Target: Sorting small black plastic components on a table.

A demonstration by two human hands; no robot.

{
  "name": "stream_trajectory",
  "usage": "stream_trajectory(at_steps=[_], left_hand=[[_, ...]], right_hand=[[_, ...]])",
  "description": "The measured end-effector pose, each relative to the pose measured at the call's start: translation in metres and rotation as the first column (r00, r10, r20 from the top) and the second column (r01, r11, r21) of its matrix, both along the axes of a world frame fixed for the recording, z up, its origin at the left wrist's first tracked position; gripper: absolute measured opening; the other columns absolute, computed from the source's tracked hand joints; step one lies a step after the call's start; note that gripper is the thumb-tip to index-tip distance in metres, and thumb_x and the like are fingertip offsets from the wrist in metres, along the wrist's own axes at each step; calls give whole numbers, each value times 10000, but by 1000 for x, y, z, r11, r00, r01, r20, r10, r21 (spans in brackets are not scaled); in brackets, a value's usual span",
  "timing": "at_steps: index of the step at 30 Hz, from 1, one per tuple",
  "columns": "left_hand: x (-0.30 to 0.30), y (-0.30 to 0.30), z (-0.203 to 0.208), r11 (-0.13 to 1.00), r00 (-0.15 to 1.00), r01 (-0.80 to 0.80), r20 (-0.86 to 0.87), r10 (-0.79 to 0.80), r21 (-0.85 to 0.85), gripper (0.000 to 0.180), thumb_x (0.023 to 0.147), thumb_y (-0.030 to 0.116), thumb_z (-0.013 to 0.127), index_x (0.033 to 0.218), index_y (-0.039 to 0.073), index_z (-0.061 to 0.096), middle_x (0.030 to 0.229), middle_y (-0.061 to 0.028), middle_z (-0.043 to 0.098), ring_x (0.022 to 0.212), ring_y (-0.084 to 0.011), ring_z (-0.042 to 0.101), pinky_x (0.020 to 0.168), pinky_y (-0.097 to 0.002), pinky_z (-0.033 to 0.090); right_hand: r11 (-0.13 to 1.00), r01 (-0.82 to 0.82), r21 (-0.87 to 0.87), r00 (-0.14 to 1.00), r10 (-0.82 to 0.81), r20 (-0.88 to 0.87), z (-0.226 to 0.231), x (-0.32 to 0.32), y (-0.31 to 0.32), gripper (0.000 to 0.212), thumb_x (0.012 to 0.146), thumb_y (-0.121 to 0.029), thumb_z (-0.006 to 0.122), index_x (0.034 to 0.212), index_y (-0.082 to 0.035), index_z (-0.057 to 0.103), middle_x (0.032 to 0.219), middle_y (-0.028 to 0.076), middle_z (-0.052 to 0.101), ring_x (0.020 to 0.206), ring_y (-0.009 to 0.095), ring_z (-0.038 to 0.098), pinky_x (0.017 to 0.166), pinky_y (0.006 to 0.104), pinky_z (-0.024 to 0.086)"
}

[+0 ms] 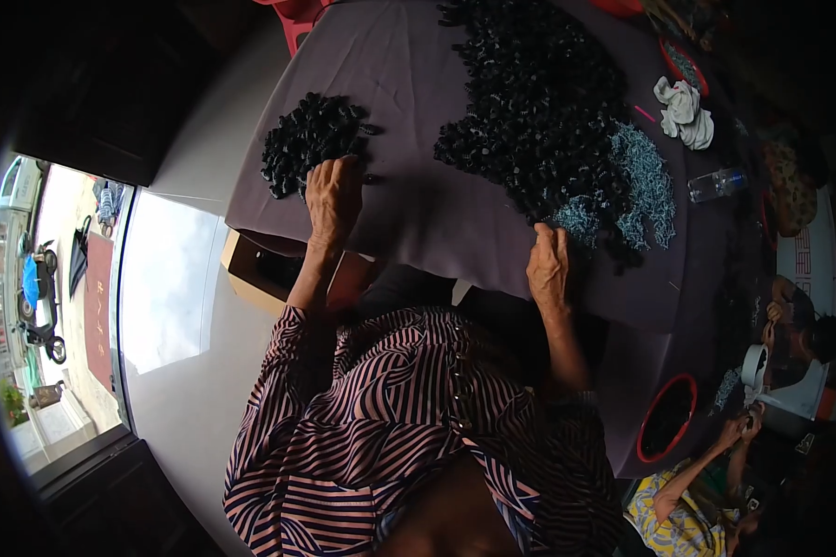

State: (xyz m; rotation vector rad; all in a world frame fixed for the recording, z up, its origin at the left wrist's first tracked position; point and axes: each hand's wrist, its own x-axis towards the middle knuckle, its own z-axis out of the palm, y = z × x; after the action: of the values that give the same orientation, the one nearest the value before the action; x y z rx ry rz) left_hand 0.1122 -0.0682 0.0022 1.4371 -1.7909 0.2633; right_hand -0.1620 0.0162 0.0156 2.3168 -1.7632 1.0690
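Observation:
My left hand [334,197] is at the near right edge of a small heap of black ribbed pieces [308,139]. Its fingers are bent and closed; what they hold, if anything, is hidden under them. By the near edge of a much larger heap of the same black pieces [539,102], my right hand [549,265] has its fingers curled together in a pinch, and a small dark bit shows at the tips. Just beyond the right hand lies a patch of small blue-grey screw-like parts [578,219], with a bigger pile of these parts [645,186] farther right.
A brownish-purple cloth [404,102] covers the table. To the right are a crumpled white cloth [685,113], a clear plastic bottle [717,186] and a red-rimmed basin [667,418]. A cardboard box [251,278] stands below the left edge. Another person's hands [741,427] work at lower right.

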Motion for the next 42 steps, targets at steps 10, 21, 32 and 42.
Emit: stream_trajectory(at_steps=[10, 21, 32, 42], left_hand=[[-13, 2, 9, 1000, 1000, 14, 17, -15, 14, 224, 639, 72, 550, 859, 89, 515, 888, -74, 475, 793, -215, 450, 686, -311, 335], [-132, 13, 5, 735, 718, 659, 157, -678, 160, 281, 641, 89, 456, 918, 57, 491, 829, -114, 417, 757, -219, 390, 696, -310, 309], [-153, 0, -3, 789, 812, 581, -75, -579, 200, 143, 658, 132, 480, 790, 80, 494, 735, -98, 413, 715, -220, 408, 637, -315, 310], [-128, 8, 19, 434, 314, 883, -911, -269, 177, 167, 753, 184, 511, 781, 20, 524, 642, -42, 525, 574, -119, 503, 513, -231, 404]], right_hand=[[987, 147, 60, 952, -158, 262, 13, 5, 9, 125, 784, -129, 446, 721, -22, 458, 583, 73, 463, 501, 186, 454, 461, 257, 371], [985, 170, -2, 945, -162, 283, 6, 5, 1, 129, 784, -139, 448, 733, -20, 443, 581, 87, 461, 484, 195, 452, 433, 268, 359], [981, 172, 92, 955, -189, 231, 2, 2, 0, 86, 768, -89, 451, 795, -7, 450, 663, 98, 497, 568, 201, 504, 496, 263, 408], [972, 186, 141, 931, -220, 291, 7, 2, 5, 74, 767, -78, 450, 801, -14, 461, 696, 96, 517, 598, 195, 518, 521, 258, 416]])
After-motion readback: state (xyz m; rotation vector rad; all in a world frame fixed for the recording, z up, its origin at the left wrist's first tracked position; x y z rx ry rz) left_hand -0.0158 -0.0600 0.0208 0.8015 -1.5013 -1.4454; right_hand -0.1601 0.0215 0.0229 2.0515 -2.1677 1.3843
